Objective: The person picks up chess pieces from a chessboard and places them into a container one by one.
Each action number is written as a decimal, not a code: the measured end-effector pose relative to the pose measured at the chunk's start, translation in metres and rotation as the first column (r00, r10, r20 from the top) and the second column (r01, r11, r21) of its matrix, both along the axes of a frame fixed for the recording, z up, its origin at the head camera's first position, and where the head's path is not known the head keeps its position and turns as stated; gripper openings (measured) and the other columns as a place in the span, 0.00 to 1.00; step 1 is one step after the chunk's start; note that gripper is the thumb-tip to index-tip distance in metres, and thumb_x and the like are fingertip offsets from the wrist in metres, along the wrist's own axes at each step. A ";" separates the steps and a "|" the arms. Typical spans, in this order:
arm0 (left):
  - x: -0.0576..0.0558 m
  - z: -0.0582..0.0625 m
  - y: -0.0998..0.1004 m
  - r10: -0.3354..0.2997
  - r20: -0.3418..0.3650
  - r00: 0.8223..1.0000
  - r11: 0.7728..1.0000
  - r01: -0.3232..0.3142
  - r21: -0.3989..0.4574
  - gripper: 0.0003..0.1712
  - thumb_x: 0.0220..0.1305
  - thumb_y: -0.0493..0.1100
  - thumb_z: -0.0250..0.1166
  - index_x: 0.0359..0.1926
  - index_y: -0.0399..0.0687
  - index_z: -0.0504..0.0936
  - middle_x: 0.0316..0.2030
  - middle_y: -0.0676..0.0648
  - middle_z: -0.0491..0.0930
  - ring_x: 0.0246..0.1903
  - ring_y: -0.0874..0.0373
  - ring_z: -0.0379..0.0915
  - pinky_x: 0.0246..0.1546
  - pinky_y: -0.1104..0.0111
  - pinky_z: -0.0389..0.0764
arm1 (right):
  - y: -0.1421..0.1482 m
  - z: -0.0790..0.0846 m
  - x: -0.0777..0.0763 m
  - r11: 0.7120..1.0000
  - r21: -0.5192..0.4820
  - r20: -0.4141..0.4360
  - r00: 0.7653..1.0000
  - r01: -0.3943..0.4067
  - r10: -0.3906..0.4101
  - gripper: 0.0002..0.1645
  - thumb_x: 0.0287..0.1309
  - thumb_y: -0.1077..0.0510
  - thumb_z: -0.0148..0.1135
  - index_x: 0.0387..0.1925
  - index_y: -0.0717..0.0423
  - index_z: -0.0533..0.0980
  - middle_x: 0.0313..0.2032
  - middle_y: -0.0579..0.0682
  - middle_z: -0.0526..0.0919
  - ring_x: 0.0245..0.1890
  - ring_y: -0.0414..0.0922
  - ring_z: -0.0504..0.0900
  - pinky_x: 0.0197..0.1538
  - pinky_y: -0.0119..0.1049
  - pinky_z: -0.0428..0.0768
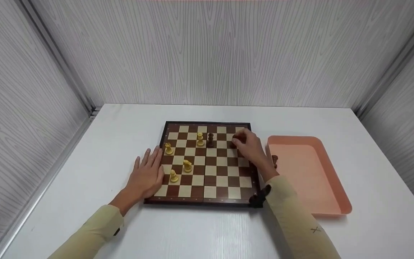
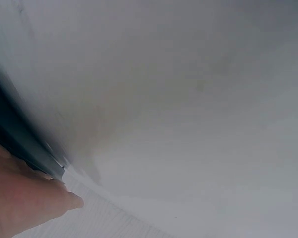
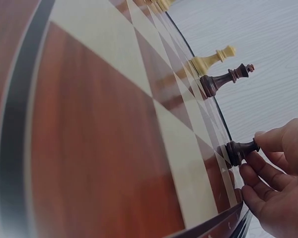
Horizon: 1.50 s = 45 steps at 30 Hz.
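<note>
Right wrist: 2 dark chessmen (image 3: 235, 154)

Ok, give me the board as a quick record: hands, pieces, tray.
Left hand: fingers straight, at the left edge of the brown-and-cream checkered chessboard
Right hand: pinching a dark brown chess piece over the board's right side; full contact with the square unclear
Pale pieces: four yellow chess pieces, upright on the left half
Other dark piece on board: one tall dark brown king, upright, beside a yellow one
Tray: salmon-pink, rectangular tray, right of the board; one brown piece visible by its left wall
</note>
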<state>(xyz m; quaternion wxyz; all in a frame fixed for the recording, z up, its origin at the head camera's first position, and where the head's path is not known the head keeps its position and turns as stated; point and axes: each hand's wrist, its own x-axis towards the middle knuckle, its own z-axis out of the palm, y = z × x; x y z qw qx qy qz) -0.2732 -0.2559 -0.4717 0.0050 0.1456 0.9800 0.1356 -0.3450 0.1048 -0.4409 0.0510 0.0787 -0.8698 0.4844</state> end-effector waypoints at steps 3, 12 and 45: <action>0.000 0.000 0.001 0.000 0.000 1.000 1.000 0.000 0.000 0.35 0.82 0.49 0.37 0.81 0.38 0.44 0.81 0.40 0.43 0.79 0.39 0.36 0.75 0.40 0.41 | 0.000 -0.002 -0.001 1.000 0.001 -0.005 1.000 0.008 -0.008 0.11 0.71 0.61 0.62 0.50 0.62 0.78 0.49 0.59 0.82 0.52 0.54 0.80 0.58 0.50 0.76; 0.001 0.000 0.001 -0.002 -0.005 1.000 1.000 0.002 0.000 0.35 0.82 0.48 0.37 0.81 0.37 0.45 0.81 0.40 0.44 0.79 0.39 0.36 0.75 0.40 0.42 | 0.001 -0.002 0.002 1.000 -0.023 -0.030 0.999 -0.015 0.014 0.12 0.73 0.60 0.61 0.53 0.62 0.76 0.50 0.59 0.82 0.53 0.54 0.80 0.57 0.51 0.76; 0.001 0.000 0.000 0.001 0.003 1.000 1.000 -0.001 -0.016 0.35 0.82 0.49 0.34 0.81 0.37 0.45 0.81 0.40 0.43 0.79 0.38 0.35 0.75 0.40 0.40 | 0.016 0.019 0.019 0.987 -0.143 -0.075 0.995 -0.068 0.058 0.11 0.68 0.62 0.66 0.49 0.63 0.81 0.46 0.57 0.85 0.47 0.50 0.83 0.54 0.46 0.79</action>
